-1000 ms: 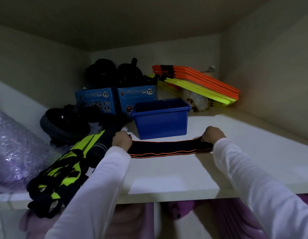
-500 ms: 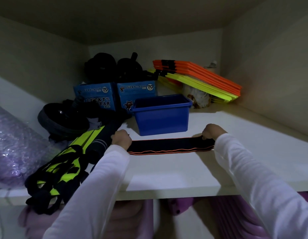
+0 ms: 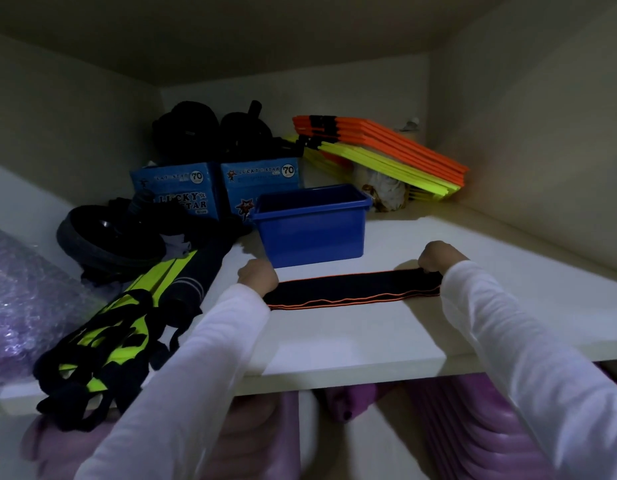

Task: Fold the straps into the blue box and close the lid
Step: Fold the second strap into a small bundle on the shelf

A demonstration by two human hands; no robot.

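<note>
Your view dim; light reaches shelf (image 3: 334, 341) from behind you. Back corners murky, sleeves (image 3: 196, 358) cast soft shadows, edges bowed, lower corners blurred.

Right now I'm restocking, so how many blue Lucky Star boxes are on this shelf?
2. One Lucky Star box stands at the back left, the other Lucky Star box right beside it, behind the blue bin. More may be hidden behind them.

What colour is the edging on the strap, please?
Orange, along both long edges of the black strap; the head view shows it.
</note>
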